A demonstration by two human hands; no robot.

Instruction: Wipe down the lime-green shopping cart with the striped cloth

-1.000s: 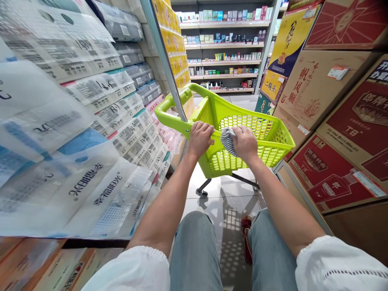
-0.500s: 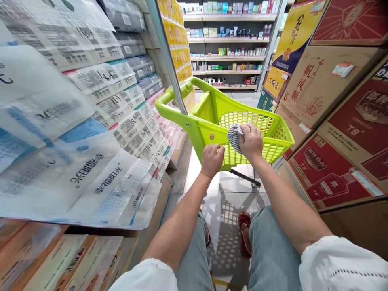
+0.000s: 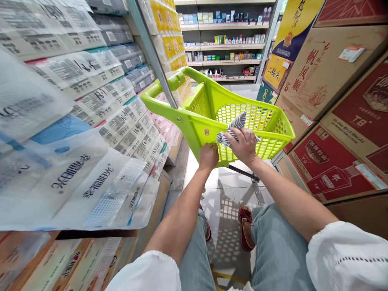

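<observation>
Your right hand (image 3: 245,144) presses a striped cloth (image 3: 230,130) against the near wall of the lime-green shopping cart (image 3: 209,117). The fingers are spread and curved over the cloth, pinning it to the perforated plastic; the cloth bunches out past the fingertips toward the upper left, with one end rising over the cart's rim. The palm covers the cloth's lower right part.

Your left hand (image 3: 209,155) sits just beside the right hand, lower and to its left, at the bottom edge of the same wall. The fingers are curled in against the plastic, close to a fist. Whether they grip the lower edge or only rest on it cannot be told from this view. The left hand does not touch the cloth, which lies just above and to the right of its knuckles.

The cart stands on the tiled floor (image 3: 230,202) directly ahead of you, tilted to the right in the view, its handle (image 3: 160,91) toward the upper left. One leg of the frame shows beneath the basket.

On your left, stacked plastic-wrapped paper packs (image 3: 91,121) fill the shelving. On your right stand cardboard cartons (image 3: 333,121), brown and red. A shelf unit of small boxes and bottles (image 3: 224,40) closes the aisle at the far end. Your knees and one red shoe (image 3: 245,226) show below.
</observation>
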